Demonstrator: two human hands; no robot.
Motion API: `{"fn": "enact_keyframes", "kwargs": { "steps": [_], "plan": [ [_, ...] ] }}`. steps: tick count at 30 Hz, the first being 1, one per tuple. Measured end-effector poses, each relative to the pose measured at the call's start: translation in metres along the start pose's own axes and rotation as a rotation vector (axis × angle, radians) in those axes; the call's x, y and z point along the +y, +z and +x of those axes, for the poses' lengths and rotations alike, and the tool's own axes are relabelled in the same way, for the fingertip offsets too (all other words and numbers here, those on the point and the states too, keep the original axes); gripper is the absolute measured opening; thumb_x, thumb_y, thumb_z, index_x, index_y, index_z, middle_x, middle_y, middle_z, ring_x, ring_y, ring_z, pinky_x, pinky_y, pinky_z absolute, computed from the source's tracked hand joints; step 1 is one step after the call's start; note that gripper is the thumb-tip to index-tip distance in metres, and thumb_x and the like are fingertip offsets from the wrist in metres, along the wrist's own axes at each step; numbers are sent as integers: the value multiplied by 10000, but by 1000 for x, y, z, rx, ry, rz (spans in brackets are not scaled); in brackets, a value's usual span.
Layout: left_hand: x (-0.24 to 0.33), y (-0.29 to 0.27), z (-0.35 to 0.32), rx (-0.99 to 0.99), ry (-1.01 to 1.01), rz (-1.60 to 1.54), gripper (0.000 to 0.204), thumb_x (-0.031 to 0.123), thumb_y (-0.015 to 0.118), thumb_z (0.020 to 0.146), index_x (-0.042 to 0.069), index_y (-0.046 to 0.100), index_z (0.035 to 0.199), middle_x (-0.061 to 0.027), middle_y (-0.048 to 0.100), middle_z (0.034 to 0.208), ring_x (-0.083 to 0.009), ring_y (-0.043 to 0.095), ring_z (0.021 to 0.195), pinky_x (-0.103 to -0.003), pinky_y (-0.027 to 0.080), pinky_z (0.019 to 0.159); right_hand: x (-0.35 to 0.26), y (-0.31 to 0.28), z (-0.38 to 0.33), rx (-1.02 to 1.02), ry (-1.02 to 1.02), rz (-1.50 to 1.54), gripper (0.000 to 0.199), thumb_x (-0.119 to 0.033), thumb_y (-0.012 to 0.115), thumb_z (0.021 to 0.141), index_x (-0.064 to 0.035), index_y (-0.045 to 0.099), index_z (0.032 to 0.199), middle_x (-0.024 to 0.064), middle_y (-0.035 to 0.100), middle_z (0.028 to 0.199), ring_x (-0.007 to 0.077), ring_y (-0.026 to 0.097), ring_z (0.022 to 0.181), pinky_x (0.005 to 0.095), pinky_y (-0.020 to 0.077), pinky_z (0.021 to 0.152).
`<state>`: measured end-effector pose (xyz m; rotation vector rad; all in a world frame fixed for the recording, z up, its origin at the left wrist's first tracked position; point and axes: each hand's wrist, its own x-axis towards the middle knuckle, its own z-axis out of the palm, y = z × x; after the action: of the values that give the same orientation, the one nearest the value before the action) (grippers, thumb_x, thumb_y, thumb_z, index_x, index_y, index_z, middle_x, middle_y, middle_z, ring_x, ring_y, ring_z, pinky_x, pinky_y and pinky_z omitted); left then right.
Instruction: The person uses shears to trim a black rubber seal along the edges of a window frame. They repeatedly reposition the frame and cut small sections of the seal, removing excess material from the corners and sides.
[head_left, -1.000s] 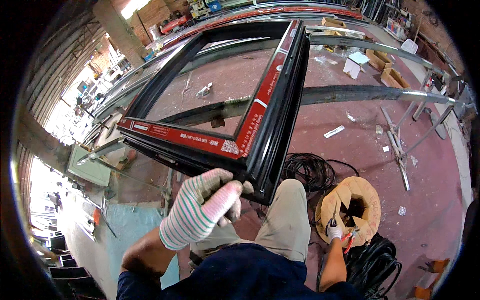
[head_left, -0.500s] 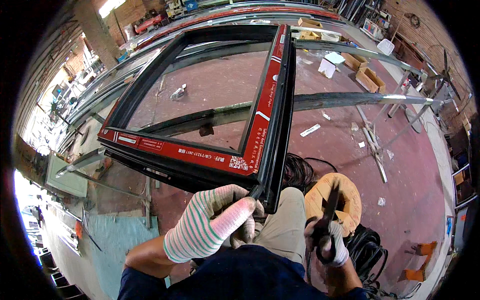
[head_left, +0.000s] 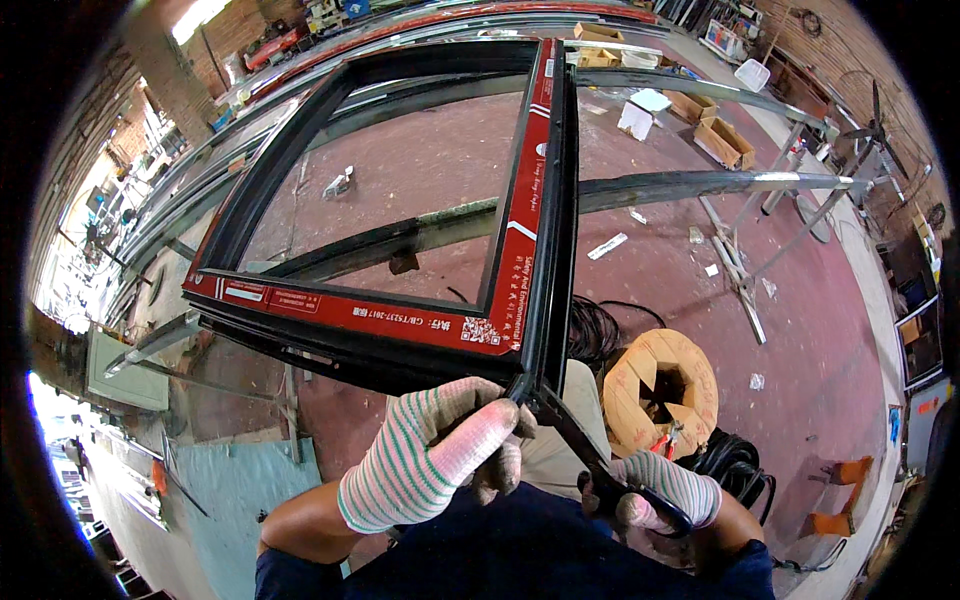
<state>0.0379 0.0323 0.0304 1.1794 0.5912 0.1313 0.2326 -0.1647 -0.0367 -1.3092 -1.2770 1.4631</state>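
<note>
A dark window frame (head_left: 400,318) with red printed film on its face lies across metal rails in front of me. My left hand (head_left: 425,455), in a striped knit glove, is closed at the frame's near right corner. Its thumb and fingers pinch the end of a black sealing strip (head_left: 520,386). My right hand (head_left: 668,487), gloved alike, is wrapped round the handles of black scissors (head_left: 578,437). Their blades point up and left and reach the strip beside my left fingertips. Whether the blades touch the strip, I cannot tell.
The metal rails (head_left: 680,187) run left to right under the frame. Beside my right hand are a cardboard-wrapped coil (head_left: 628,380) and black coiled strip (head_left: 735,465). Open cardboard boxes (head_left: 722,142) stand at the back right. A orange bracket-like piece (head_left: 845,490) lies on the floor.
My right hand has brought the scissors up and left from beside the coil to the strip at the frame's corner. My left hand keeps its pinch. The view has shifted slightly.
</note>
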Motion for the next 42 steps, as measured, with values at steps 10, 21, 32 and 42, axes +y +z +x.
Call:
{"fn": "enact_keyframes", "kwargs": {
  "steps": [10, 21, 32, 42],
  "plan": [
    [0, -2, 1, -35, -17, 21, 255, 211, 509, 1037, -18, 620, 1047, -89, 665, 744, -118, 624, 628, -228, 509, 541, -9, 3, 1, 11, -38, -65, 582, -594, 427, 990, -47, 620, 942, 119, 605, 737, 313, 600, 669, 398, 445, 643],
    [0, 1, 1, -29, -17, 17, 233, 178, 518, 1031, -27, 627, 1057, -86, 666, 747, -111, 622, 628, -220, 505, 545, -29, 9, -7, -5, 84, 23, 429, -446, 434, 1025, -63, 619, 966, 134, 608, 786, 354, 605, 731, 419, 458, 691],
    [3, -5, 4, -56, -62, 38, 242, 186, 528, 1024, -24, 642, 1062, -74, 673, 737, -102, 621, 603, -224, 508, 547, -37, 19, -12, 95, 191, 44, 494, -473, 479, 974, -29, 645, 1110, 121, 658, 879, 296, 644, 826, 379, 496, 750],
    [-8, -7, 3, -131, -114, 49, 254, 229, 531, 1019, -4, 631, 1034, -46, 663, 752, -79, 594, 612, -209, 495, 554, -11, 16, -16, -4, 181, -156, 343, -236, 646, 878, -63, 634, 1174, 139, 693, 895, 301, 684, 854, 398, 517, 752]
  ]
}}
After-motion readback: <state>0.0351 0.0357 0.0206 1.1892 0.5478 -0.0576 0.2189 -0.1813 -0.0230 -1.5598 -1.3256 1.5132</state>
